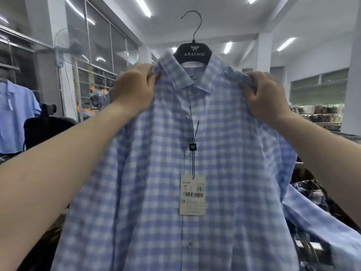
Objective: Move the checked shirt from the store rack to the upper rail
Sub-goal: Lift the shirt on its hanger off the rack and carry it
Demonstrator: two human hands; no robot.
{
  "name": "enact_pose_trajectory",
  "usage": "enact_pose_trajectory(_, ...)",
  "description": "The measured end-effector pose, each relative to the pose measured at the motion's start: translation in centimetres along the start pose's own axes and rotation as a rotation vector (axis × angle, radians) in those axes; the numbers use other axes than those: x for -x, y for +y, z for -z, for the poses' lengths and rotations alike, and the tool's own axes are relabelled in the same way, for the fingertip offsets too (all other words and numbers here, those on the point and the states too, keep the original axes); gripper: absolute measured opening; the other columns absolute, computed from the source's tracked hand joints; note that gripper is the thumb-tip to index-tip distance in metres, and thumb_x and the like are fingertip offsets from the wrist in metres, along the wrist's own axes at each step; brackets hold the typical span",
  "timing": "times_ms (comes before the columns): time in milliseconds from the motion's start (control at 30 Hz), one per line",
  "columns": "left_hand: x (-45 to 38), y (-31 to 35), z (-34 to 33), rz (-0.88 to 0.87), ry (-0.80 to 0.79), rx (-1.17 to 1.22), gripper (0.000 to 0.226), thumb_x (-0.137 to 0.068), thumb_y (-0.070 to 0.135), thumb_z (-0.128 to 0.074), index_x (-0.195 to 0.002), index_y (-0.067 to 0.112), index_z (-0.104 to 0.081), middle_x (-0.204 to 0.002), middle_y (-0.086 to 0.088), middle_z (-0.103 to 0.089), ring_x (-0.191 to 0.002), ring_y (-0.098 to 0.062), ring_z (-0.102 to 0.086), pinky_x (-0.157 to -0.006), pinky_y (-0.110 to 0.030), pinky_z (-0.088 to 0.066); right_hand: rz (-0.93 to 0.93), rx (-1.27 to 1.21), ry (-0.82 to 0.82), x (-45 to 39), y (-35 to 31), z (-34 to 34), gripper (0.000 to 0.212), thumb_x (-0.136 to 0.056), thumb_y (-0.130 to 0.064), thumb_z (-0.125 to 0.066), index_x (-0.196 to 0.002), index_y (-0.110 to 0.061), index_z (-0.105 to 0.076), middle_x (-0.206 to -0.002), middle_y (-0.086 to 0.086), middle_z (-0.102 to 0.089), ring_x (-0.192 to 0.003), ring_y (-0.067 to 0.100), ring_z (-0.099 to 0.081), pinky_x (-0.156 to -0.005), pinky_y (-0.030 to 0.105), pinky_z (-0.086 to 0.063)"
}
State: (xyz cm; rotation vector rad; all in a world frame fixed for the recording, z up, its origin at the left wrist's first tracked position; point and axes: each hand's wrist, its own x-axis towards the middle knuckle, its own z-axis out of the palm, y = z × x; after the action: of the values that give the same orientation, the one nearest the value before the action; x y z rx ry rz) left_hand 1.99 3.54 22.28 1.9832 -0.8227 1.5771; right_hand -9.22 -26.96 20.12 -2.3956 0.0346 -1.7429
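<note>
Here, the checked shirt is held aloft on its hanger.

Both hands grip the shoulder edges: left hand at 10 o'clock, right hand at 2 o'clock, fingers closed on cloth. The hook at 12 o'clock hangs on nothing, open ceiling around it. A price tag dangles centre; dark garments crowd 4 o'clock.

White ceiling, strip lights, wall fan

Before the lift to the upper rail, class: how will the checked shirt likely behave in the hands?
The checked shirt is probably floppy: it bunches where the left hand and right hand pinch its shoulders. It looks light. The hanger stays free, so it may tilt, and the price tag may swing.
</note>
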Motion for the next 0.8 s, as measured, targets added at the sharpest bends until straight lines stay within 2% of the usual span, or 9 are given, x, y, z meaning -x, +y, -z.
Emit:
enact_pose_trajectory(233,-3.1,0.9,4.0,-0.09,0.095,-0.055,0.03,-0.103,0.028,-0.043,-0.117,0.01,-0.062,-0.111,-0.022,-0.063,-0.104,-0.038,-0.056,-0.084,-0.046,-0.047,0.044,-0.016,0.148,-2.9,-1.6,2.0,0.039,-0.098,-0.036,-0.042,-0.13,-0.017,-0.055,-0.124,0.021,-0.059,-0.116,0.041,-0.048,-0.1,0.048,-0.034)
enact_pose_trajectory(367,-5.7,1.0,6.3,-0.075,0.127,-0.057,0.032,-0.103,0.035,-0.042,-0.118,0.014,-0.062,-0.113,-0.019,-0.062,-0.107,-0.035,-0.055,-0.084,-0.045,-0.046,0.068,-0.014,0.197,-5.6,-2.3,3.8,0.04,-0.098,-0.039,-0.042,-0.13,-0.02,-0.056,-0.124,0.019,-0.059,-0.118,0.039,-0.048,-0.101,0.045,-0.03)
enact_pose_trajectory(600,-8.2,0.3,8.1,-0.123,0.171,-0.096,0.038,-0.102,0.04,-0.04,-0.122,0.014,-0.059,-0.116,-0.015,-0.064,-0.105,-0.034,-0.057,-0.083,-0.044,-0.047,0.085,-0.029,0.21,-8.5,-2.9,5.0,0.045,-0.098,-0.044,-0.04,-0.129,-0.016,-0.055,-0.123,0.018,-0.063,-0.117,0.039,-0.05,-0.101,0.048,-0.033)
enact_pose_trajectory(800,-8.1,-1.2,9.6,-0.119,0.185,-0.107,0.039,-0.1,0.043,-0.042,-0.109,0.012,-0.063,-0.105,-0.015,-0.067,-0.093,-0.033,-0.059,-0.075,-0.041,-0.046,0.068,-0.102,0.198,-9.2,-4.3,3.4,0.044,-0.096,-0.043,-0.041,-0.129,-0.016,-0.054,-0.126,0.016,-0.063,-0.12,0.038,-0.05,-0.102,0.048,-0.033)
